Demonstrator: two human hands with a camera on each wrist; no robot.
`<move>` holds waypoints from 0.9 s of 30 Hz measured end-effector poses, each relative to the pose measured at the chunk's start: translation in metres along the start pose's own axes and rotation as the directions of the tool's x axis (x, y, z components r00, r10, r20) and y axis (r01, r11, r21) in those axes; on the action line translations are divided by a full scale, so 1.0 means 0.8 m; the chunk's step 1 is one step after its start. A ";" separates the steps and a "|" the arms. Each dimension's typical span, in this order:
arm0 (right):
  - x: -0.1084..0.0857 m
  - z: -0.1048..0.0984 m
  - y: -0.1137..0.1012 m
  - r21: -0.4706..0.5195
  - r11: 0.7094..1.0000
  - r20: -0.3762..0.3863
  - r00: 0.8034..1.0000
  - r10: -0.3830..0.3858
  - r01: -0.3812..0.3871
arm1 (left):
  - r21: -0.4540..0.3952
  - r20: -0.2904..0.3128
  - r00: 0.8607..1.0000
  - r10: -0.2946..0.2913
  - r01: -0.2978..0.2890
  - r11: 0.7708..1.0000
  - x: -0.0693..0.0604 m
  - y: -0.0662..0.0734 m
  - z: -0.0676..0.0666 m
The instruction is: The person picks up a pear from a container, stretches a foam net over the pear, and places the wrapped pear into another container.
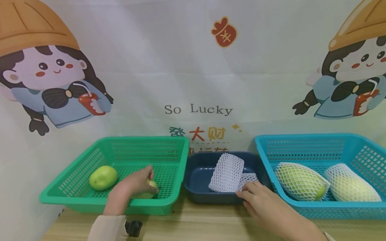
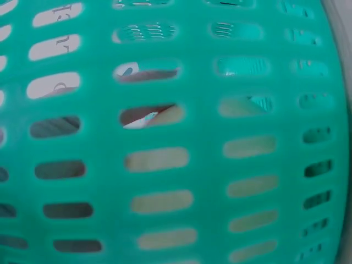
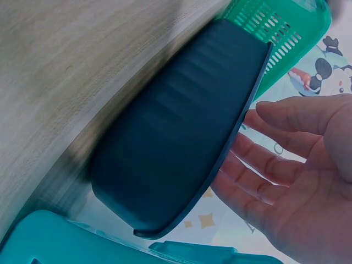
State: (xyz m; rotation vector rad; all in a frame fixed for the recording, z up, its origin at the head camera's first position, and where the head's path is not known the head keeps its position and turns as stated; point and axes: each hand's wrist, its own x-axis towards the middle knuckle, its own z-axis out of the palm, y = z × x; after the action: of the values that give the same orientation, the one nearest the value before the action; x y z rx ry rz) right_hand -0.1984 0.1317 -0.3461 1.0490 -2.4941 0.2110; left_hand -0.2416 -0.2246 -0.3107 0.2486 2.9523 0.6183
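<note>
In the green basket, my left hand grips a yellow-green mango, mostly covered by the hand. Another green mango lies to its left in the same basket. The left wrist view looks through the slotted basket wall, with parts of the fruit and hand behind it. At the front right rim of the dark blue bin, my right hand has its fingers loosely bent over the edge. Beside those fingertips lies a white foam net sleeve; a larger foam net sleeve leans in the bin.
At the right stands a blue basket holding a netted green mango and a netted paler fruit. All three containers sit on a wooden table against a printed cloth backdrop.
</note>
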 end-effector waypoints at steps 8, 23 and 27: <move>-0.002 0.000 0.001 0.005 1.000 -0.017 1.000 -0.005 0.005 | -0.026 0.057 0.992 -0.110 0.112 0.993 -0.004 0.000 0.004; 0.000 0.000 0.002 0.018 1.000 0.017 1.000 -0.010 0.010 | 0.078 0.107 0.981 -0.159 0.151 0.985 -0.007 -0.003 -0.005; 0.000 -0.001 0.003 0.016 1.000 0.023 1.000 -0.006 0.006 | 0.076 0.094 0.980 -0.174 0.167 0.983 -0.007 -0.002 -0.007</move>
State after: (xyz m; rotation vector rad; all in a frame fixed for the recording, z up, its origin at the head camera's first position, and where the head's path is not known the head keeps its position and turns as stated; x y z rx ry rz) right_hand -0.1999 0.1336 -0.3456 1.0711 -2.5131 0.2181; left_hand -0.2371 -0.2295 -0.3061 0.0297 2.8610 0.4696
